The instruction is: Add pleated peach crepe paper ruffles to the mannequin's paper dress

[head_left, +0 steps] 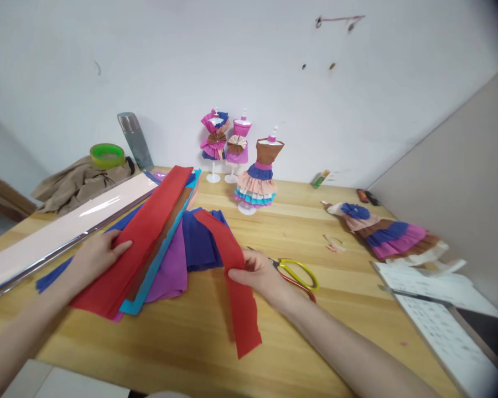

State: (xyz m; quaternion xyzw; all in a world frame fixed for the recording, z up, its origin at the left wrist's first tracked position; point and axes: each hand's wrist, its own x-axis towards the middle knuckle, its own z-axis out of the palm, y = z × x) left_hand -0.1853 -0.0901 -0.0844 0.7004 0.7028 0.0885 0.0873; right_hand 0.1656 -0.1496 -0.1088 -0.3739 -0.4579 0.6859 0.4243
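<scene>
My right hand (260,275) pinches a narrow red crepe paper strip (244,315) between thumb and fingers; the strip's lower end hangs toward me. On the left, my left hand (96,255) grips the edge of a wide folded red crepe paper sheet (149,221), thumb on top and the other fingers partly hidden. Under this sheet lie brown paper (160,246), turquoise paper (143,293) and purple paper (172,271). A folded dark blue piece (201,243) rests between my hands. Scissors (299,273) with yellow and red handles lie just beyond my right wrist.
Several small dress forms in paper outfits, one in a ruffled skirt (255,177), stand by the wall. At left are a plastic-wrapped pale pack (78,221), green tape (108,156) and a flask (136,141). A ruffled paper dress (392,235) lies at right, near a printed white sheet (444,337).
</scene>
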